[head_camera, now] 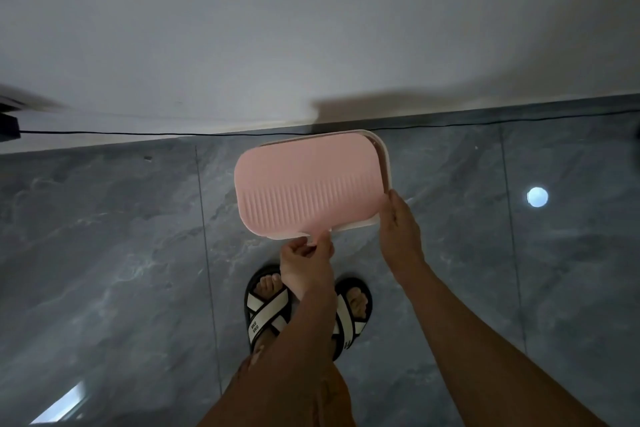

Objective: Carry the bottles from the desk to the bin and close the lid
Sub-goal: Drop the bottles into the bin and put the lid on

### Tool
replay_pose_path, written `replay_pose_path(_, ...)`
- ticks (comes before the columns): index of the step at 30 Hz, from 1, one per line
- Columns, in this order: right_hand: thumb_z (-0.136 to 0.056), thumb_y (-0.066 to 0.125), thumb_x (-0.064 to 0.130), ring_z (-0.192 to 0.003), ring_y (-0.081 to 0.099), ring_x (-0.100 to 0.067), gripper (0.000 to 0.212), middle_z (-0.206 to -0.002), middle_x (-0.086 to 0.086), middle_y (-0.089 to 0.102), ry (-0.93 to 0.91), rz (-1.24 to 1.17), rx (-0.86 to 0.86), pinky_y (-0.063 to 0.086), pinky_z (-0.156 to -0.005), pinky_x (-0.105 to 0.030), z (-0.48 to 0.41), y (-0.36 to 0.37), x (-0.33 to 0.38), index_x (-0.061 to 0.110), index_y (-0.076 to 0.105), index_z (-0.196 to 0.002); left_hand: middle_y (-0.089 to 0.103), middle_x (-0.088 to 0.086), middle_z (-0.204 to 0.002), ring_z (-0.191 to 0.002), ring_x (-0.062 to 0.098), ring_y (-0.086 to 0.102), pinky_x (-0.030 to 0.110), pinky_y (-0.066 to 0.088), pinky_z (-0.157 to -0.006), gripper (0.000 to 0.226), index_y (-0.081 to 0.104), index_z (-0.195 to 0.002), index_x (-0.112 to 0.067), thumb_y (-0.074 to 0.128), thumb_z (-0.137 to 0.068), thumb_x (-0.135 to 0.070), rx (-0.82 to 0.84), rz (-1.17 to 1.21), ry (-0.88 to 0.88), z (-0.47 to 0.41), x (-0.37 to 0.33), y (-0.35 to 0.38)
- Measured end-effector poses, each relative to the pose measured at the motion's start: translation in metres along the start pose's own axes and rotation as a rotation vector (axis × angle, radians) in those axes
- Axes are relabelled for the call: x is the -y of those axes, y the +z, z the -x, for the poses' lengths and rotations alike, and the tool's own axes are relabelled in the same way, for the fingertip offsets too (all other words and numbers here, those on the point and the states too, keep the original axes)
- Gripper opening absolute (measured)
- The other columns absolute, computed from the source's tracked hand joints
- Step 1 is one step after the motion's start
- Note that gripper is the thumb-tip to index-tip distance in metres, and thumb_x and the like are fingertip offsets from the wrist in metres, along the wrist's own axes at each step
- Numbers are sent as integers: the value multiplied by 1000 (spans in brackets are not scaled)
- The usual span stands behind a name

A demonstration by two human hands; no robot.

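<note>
A pink ribbed lid (304, 184) lies over the white bin (385, 163), whose rim shows along the right and near edges. The lid sits slightly shifted to the left of the rim. My left hand (306, 265) pinches the lid's near edge between thumb and fingers. My right hand (400, 232) rests at the lid's near right corner, fingers against the bin rim. No bottles are in view; the bin's inside is hidden under the lid.
The bin stands on grey marbled floor tiles (104, 253) next to a white wall (311, 28). A black cable (138, 133) runs along the wall's foot. My feet in black-and-white sandals (266, 308) stand just in front of the bin.
</note>
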State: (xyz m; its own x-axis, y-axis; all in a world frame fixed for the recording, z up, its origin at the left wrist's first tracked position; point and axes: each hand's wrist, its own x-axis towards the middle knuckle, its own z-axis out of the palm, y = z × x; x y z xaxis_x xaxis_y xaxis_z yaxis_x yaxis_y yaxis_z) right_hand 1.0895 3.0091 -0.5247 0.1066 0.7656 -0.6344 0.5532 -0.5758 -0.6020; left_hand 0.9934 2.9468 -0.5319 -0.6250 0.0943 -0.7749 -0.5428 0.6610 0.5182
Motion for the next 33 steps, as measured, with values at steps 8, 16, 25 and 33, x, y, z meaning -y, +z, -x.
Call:
replay_pose_path(8, -101, 32, 29, -105, 51, -22, 40, -127, -20, 55, -29, 35, -63, 41, -94, -34, 0, 2, -2, 0, 49, -122, 61, -7, -73, -62, 6, 63, 21, 50, -58, 39, 52, -90, -15, 83, -68, -20, -25, -55, -41, -12, 1, 12)
replay_pose_path(16, -101, 32, 25, -118, 47, -9, 41, -140, -7, 50, -37, 32, -91, 26, -91, -6, -1, 4, -4, 8, 42, -138, 68, 15, -101, -86, 29, 73, 36, 61, -77, 54, 54, -109, 1, 84, -66, -8, 52, 73, -252, -20, -1, 16)
replay_pose_path(25, -101, 34, 26, -135, 39, -17, 43, -148, -5, 42, -23, 44, -100, 24, -101, -15, -5, 7, -6, 12, 37, -142, 66, 19, -91, -69, 21, 64, 29, 58, -69, 25, 65, -99, 5, 74, -77, -3, 289, 30, -304, -39, -4, 8)
replay_pose_path(33, -100, 37, 25, -126, 48, -18, 41, -140, -9, 50, -49, 75, -84, 30, -95, -17, 3, 9, -1, 10, 43, -137, 60, 7, -63, -45, 11, 53, 25, 52, -57, 11, 63, -78, -4, 73, -77, -7, 246, -51, -267, -50, -3, 2)
